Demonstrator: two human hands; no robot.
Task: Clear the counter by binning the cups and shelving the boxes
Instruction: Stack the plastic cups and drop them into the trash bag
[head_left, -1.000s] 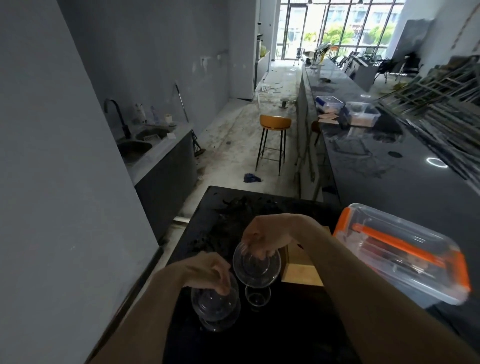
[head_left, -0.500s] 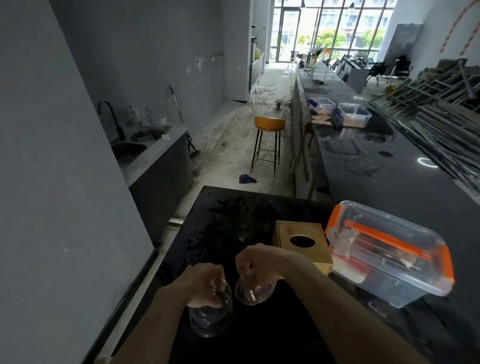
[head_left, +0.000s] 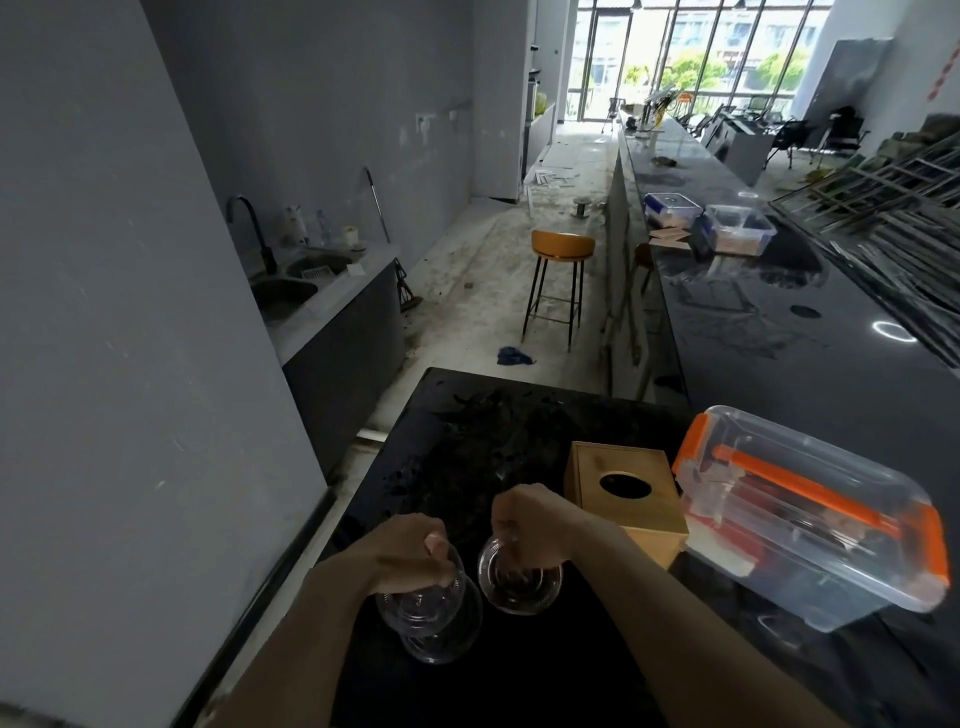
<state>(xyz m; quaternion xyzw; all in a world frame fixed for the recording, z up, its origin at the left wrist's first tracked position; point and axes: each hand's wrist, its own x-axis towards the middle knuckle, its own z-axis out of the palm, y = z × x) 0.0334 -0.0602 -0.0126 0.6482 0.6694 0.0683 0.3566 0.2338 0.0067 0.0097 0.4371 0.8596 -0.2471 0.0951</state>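
Note:
My left hand (head_left: 405, 553) grips the rim of a clear plastic cup (head_left: 428, 618) from above, over the black counter (head_left: 467, 447). Just to its right, my right hand (head_left: 530, 519) holds a second clear cup (head_left: 519, 584) by its rim. A wooden box (head_left: 626, 493) with an oval hole in its top stands right of my right hand. Beside that box sits a clear plastic box (head_left: 810, 514) with an orange-trimmed lid. Whether the cups touch the counter cannot be told.
A grey wall (head_left: 130, 364) runs close on the left. A long dark counter (head_left: 779, 332) stretches ahead on the right with two more plastic boxes (head_left: 737, 228). An orange stool (head_left: 558, 280) stands in the aisle, and a sink unit (head_left: 311, 280) lies left.
Both hands, each with its cup, have drawn back toward me and lower over the counter. The wooden box, earlier hidden behind my right arm, is now in full sight.

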